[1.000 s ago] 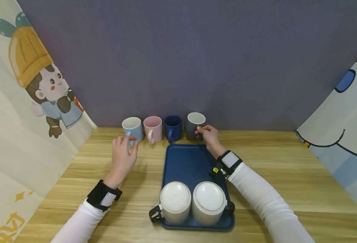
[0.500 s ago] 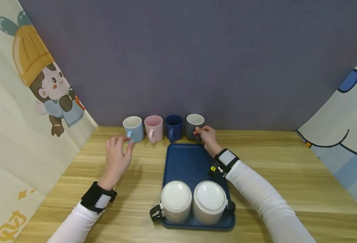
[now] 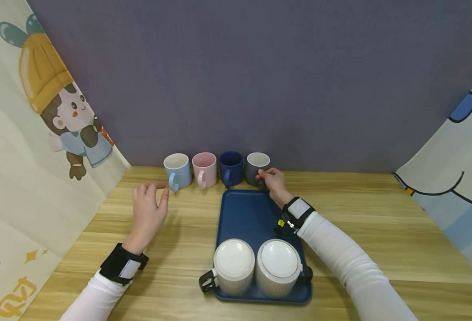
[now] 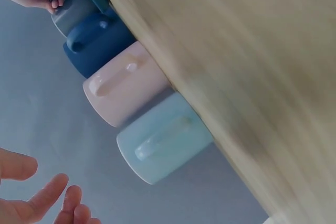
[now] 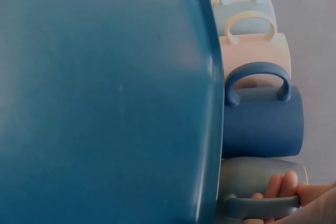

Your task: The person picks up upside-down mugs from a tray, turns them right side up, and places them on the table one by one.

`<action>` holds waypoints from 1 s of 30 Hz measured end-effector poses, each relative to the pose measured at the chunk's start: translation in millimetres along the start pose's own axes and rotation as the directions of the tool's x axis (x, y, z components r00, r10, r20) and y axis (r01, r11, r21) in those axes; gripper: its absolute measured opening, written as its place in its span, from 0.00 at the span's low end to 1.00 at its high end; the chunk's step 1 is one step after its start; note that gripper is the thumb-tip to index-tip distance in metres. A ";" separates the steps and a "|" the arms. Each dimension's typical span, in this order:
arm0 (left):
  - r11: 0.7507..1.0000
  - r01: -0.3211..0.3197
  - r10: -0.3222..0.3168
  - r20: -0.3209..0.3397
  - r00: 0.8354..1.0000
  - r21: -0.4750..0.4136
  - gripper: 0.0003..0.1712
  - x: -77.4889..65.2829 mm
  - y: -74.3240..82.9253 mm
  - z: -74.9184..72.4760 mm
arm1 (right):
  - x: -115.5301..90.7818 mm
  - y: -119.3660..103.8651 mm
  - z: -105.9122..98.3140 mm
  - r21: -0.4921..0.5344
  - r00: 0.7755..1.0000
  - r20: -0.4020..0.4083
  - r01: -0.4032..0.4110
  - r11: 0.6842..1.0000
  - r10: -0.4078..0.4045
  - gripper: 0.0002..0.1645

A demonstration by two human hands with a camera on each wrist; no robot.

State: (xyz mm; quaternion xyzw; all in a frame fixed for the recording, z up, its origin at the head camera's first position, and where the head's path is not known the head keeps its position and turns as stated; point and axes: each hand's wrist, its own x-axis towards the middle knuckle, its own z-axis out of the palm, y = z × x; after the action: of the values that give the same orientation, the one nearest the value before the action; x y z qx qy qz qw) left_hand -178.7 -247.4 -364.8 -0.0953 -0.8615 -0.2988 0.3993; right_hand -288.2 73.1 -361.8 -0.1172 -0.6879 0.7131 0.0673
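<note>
Four-in-a-row is avoided here: several upright mugs line the table's back edge. At the right end stands a dark grey mug [image 3: 254, 166] with a white inside; my right hand [image 3: 273, 182] grips its handle, fingers curled through it in the right wrist view. To its left are a navy mug [image 3: 231, 168], a pink mug [image 3: 205, 169] and a light blue mug [image 3: 178, 169], their handles facing me. My left hand [image 3: 148, 207] hovers front-left of the light blue mug, thumb and fingers apart, holding nothing. In the left wrist view the left fingers [image 4: 50, 195] show apart from that mug.
A dark blue tray [image 3: 244, 214] lies in front of the navy and grey mugs. Two ribbed, cream-coloured mugs [image 3: 235, 261] with black handles stand upside down on its near end. A grey panel [image 3: 236, 89] rises behind the row, and printed cloths hang at both sides.
My left hand has drawn back from the light blue mug's handle, moving left and toward me. My right hand stays on the grey mug, which now stands slightly closer to the navy one.
</note>
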 end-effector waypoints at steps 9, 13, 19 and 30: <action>0.999 0.014 -0.014 -0.011 1.000 0.037 0.11 0.1 -8.6 -1.5 | 10.4 9.5 1.5 -0.040 1.000 0.023 0.002 0.999 -0.001 0.12; 0.999 0.016 -0.015 -0.011 1.000 0.052 0.11 1.3 -10.0 -1.0 | 14.9 13.3 2.8 -0.059 0.999 0.038 -0.006 0.998 0.008 0.11; 0.998 0.024 -0.024 -0.005 1.000 0.057 0.12 2.0 -9.7 -1.4 | 16.7 16.3 3.7 -0.102 0.999 0.046 0.004 0.995 0.001 0.10; 0.997 0.047 -0.048 0.014 0.999 0.057 0.12 2.5 -9.4 -1.8 | 16.8 14.5 1.3 -0.231 0.998 0.066 0.025 0.973 -0.010 0.12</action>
State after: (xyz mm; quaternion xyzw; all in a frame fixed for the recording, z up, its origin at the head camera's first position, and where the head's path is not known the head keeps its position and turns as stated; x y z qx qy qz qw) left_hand -183.0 -256.2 -366.1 -0.0659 -0.8747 -0.2829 0.3880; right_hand -303.8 75.5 -377.5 -0.0952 -0.7692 0.6308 0.0370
